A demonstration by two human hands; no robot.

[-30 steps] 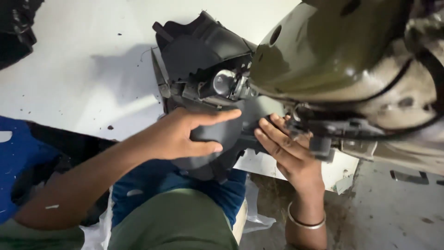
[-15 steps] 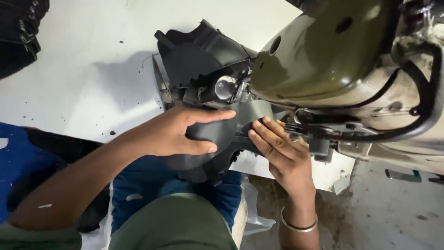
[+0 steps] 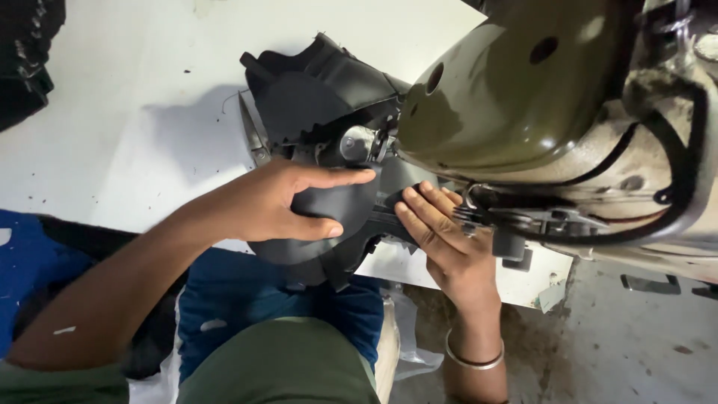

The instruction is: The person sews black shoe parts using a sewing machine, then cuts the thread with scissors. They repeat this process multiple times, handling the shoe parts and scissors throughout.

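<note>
**Black plastic cover held at a sewing machine's head**

The black plastic cover [image 3: 329, 213], a moulded shell with ribs and cut-outs, sits on the white counter [image 3: 134, 135], pushed up against the end of an olive-green sewing machine [image 3: 516, 97]. The left hand [image 3: 277, 202] lies over the shell's lower curve, fingers spread along the top and thumb tucked under the edge, gripping it. The right hand [image 3: 441, 239], a thin metal bangle [image 3: 473, 357] on its wrist, presses flat fingers against the shell's right edge where it meets the machine's metal fittings [image 3: 508, 217]; whether those fingers pinch anything there cannot be told. A round shiny knob [image 3: 357, 142] shows in the gap between shell and machine body.

The shell looks light and stiff, its matt surface offering fair grip. Thin tabs and edges around the cut-outs seem likeliest to snap, so the broad curved wall under the left palm looks the safest place to hold. Black cables [image 3: 673, 179] loop across the machine's pale underside at right. Blue cloth [image 3: 247, 299] lies below the counter's edge.
</note>
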